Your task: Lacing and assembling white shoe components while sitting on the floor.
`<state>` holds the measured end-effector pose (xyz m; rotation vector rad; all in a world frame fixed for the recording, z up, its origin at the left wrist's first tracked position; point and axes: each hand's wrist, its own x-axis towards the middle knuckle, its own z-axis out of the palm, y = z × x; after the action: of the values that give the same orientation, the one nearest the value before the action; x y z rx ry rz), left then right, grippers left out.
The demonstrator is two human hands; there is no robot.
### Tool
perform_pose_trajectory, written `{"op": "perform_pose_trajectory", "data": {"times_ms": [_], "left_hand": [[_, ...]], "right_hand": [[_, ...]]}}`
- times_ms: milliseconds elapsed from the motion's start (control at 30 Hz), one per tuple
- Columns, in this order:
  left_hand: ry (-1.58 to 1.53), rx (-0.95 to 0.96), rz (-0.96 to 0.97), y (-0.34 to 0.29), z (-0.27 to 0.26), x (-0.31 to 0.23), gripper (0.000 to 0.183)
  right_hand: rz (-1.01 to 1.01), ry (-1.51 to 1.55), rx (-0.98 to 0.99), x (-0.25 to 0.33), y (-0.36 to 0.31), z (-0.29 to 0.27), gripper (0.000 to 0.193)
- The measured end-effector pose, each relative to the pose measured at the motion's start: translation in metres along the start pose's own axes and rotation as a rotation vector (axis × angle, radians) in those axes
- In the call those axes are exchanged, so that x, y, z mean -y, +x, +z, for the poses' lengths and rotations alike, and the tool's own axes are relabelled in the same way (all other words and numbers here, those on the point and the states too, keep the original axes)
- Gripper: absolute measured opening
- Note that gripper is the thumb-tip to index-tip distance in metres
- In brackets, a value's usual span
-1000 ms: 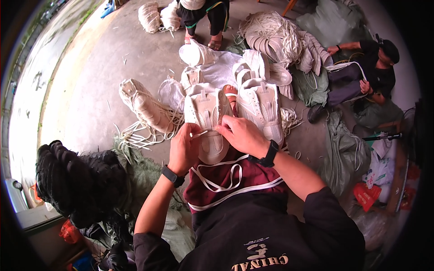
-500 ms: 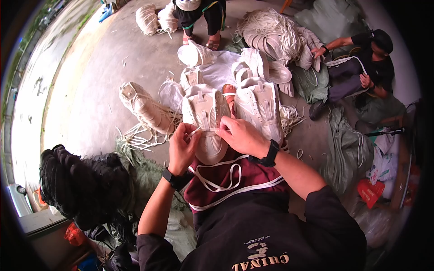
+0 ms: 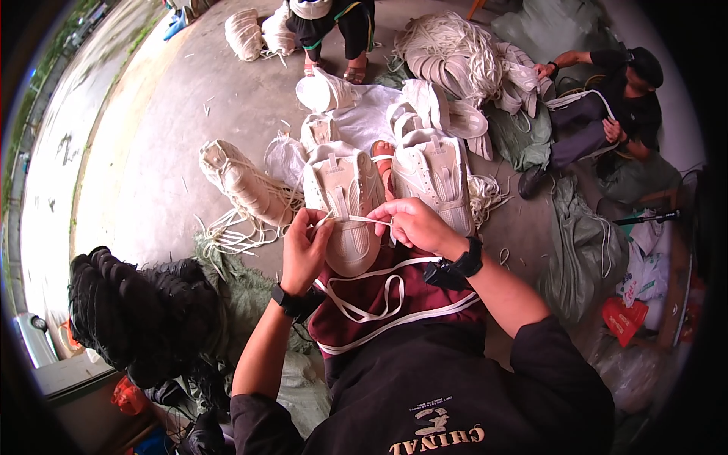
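Observation:
Two off-white shoe uppers stand side by side in front of me: the left shoe upper [image 3: 356, 246] and the right shoe upper [image 3: 434, 171]. A white shoelace [image 3: 356, 219] runs across the left one, taut between my hands. My left hand [image 3: 305, 246] pinches it at that upper's left side. My right hand [image 3: 413, 226] grips the lace's other part between thumb and fingers, just right of the same upper, overlapping the right upper's lower edge. Loose white lace [image 3: 390, 299] lies looped over the maroon cloth [image 3: 341, 311] on my lap.
More stacked white uppers [image 3: 246, 182] lie to the left, with a large heap of uppers and laces [image 3: 451, 57] at the far right. A black bundle [image 3: 144, 311] stands near left. A co-worker [image 3: 607, 114] sits at right; another person's legs [image 3: 334, 42] are ahead.
My right hand has moved right, off the left upper, drawing the lace out straighter. My left hand stays nearly in place. The co-worker's reaching hand has shifted slightly.

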<state>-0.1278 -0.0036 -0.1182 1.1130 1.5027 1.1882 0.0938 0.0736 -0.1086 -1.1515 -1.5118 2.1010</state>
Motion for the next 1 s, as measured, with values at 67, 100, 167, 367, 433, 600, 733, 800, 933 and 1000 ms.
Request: {"op": "perform_pose_trajectory", "data": {"times_ms": [67,100,167,367,433,600,733,800,933,1000], "left_hand": [[-0.020,0.007,0.002,0.001,0.001,0.002,0.010],[-0.033,0.017,-0.001,0.001,0.000,0.005,0.010],[-0.046,0.028,-0.006,0.001,-0.001,0.008,0.010],[-0.206,0.049,-0.087,0.000,-0.002,0.004,0.012],[0.003,0.083,-0.050,0.000,0.001,-0.006,0.012],[-0.008,0.065,-0.049,0.002,0.000,-0.004,0.013],[-0.353,0.086,-0.164,0.002,-0.010,0.007,0.011],[-0.306,0.080,-0.131,0.000,-0.002,0.001,0.011],[-0.174,0.044,-0.085,0.002,0.003,-0.001,0.011],[-0.206,0.020,-0.095,0.001,0.002,-0.002,0.011]], "right_hand": [[-0.020,0.046,0.013,-0.002,-0.001,-0.002,0.026],[-0.021,0.047,0.013,-0.002,-0.001,0.001,0.026],[-0.266,-0.119,-0.106,-0.002,0.001,0.009,0.022],[-0.308,-0.407,-0.225,0.001,0.001,0.012,0.020],[-0.313,-0.464,-0.242,0.001,0.001,0.010,0.020],[-0.266,-0.495,-0.243,0.003,-0.001,0.009,0.019],[-0.246,-0.491,-0.242,0.005,-0.003,0.007,0.019],[-0.322,-0.517,-0.256,0.005,-0.003,0.006,0.018],[-0.298,-0.526,-0.266,0.009,-0.006,0.004,0.018],[-0.258,-0.522,-0.251,0.011,-0.008,0.002,0.019]]}}
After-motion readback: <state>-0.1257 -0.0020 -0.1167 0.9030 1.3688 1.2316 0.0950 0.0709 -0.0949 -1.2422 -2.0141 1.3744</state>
